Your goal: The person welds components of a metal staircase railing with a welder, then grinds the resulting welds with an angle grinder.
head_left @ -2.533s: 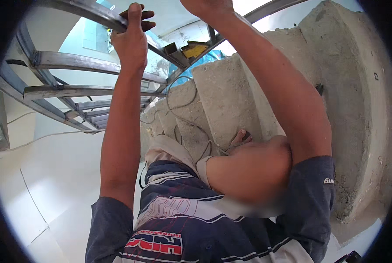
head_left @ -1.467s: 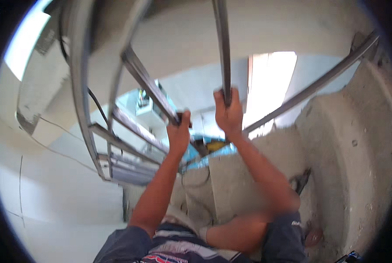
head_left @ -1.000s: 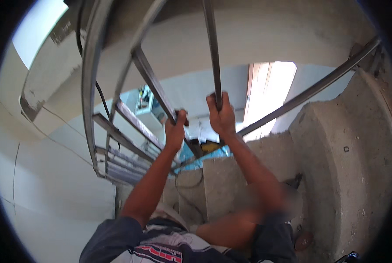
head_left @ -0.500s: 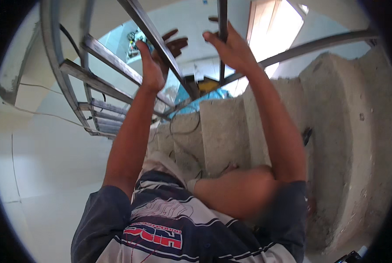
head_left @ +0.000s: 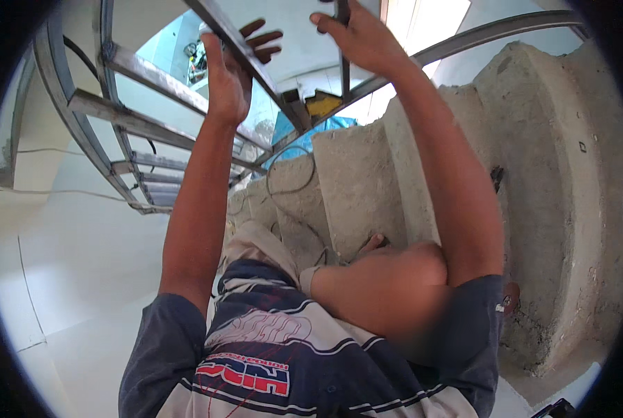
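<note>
Metal frame (head_left: 123, 117) fills the left, its rungs slanting from ten o'clock toward four. Next comes the left hand (head_left: 228, 89), its grip wide: thumb on the near side of the diagonal bar (head_left: 263, 78), spread fingers showing on its far side (whether the palm touches it, I cannot tell). That bar's long axis runs from eleven o'clock to five, crossing at about one o'clock from the left palm, so the left hand is the nearer one. At its five o'clock end sits a yellow piece (head_left: 323, 104), just beside the bar. Further right stands the slim bar (head_left: 345, 73), nearly twelve to six, at about eight o'clock from the right hand (head_left: 371, 43); how tightly that grip closes, I cannot tell. Rightmost, the curved rail (head_left: 493, 30) rises toward two o'clock above the concrete steps (head_left: 360, 177).
</note>
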{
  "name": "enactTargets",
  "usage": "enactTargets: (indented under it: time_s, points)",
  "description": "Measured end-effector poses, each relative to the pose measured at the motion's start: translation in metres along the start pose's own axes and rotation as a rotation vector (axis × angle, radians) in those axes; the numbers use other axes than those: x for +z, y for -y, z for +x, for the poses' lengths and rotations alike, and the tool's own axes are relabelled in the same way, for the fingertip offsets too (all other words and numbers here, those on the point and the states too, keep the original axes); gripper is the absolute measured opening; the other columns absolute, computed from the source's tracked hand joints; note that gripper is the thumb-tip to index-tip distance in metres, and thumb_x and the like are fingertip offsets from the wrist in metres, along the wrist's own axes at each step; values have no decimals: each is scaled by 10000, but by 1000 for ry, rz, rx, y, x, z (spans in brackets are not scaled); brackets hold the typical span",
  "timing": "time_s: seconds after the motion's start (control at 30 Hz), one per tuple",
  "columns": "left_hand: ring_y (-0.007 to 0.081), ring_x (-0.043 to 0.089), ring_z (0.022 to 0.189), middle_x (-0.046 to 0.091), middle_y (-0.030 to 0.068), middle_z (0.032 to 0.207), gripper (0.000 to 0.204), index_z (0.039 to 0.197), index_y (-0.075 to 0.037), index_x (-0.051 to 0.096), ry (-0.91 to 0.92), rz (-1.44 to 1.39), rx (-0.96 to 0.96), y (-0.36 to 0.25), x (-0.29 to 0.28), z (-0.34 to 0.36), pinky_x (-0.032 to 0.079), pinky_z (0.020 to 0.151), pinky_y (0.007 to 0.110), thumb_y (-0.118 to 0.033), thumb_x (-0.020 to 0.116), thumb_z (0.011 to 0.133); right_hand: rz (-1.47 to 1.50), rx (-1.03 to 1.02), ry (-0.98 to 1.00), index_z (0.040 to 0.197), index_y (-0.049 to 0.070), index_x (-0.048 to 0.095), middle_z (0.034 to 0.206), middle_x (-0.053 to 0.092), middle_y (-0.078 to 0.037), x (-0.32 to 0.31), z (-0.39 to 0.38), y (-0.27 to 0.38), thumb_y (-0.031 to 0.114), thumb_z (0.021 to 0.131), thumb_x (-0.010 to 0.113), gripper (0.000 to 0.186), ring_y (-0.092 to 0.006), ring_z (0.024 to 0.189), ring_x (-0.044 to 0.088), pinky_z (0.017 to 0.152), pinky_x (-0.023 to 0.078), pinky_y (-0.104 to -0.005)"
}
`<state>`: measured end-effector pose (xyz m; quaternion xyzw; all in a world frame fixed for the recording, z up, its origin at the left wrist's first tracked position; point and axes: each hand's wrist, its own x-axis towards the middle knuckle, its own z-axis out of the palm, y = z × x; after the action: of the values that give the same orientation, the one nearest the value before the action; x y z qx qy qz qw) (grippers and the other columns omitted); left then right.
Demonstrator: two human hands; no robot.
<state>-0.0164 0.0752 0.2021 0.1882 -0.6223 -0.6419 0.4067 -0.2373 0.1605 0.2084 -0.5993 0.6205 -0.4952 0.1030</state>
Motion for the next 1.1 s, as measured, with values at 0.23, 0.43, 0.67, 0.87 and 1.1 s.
enactTargets:
  time_s: [0.23,0.43,0.67,0.87,1.1]
  points:
    - [174,625,988,681,119,1120,545,1315,43,583,-253,162,1,15,4,-17,498,924,333,-399,673,1010,76,138,41,1398,-19,443,858,676,-199,11,-13,6,428,994,663,642,-323,818,685,743,524,-465]
    - [142,641,857,684,35,951,279,1073,-9,695,-529,250,51,19,37,-14,508,827,308,-218,801,920,-24,261,155,1418,-19,443,1034,711,-251,9,-33,-1,401,994,635,628,-425,1022,686,914,520,-520]
    - [131,535,650,581,22,713,177,978,8,676,-673,309,137,28,28,9,480,681,316,-168,665,990,-53,221,185,1199,-3,518,1026,717,-235,23,-29,-25,374,979,658,459,-433,1040,677,936,502,-536]
    - [120,502,634,539,0,674,200,1052,-14,679,-711,340,112,31,34,9,490,721,352,-206,637,1016,-41,234,188,1139,5,539,1009,719,-234,29,-30,-34,375,997,639,409,-431,1022,693,922,502,-556]
    - [127,539,671,569,26,704,186,1015,13,693,-662,355,99,27,31,-1,496,714,335,-169,680,980,-26,249,196,1130,2,547,1015,720,-229,32,-38,-33,363,976,667,411,-422,1009,699,921,503,-556]
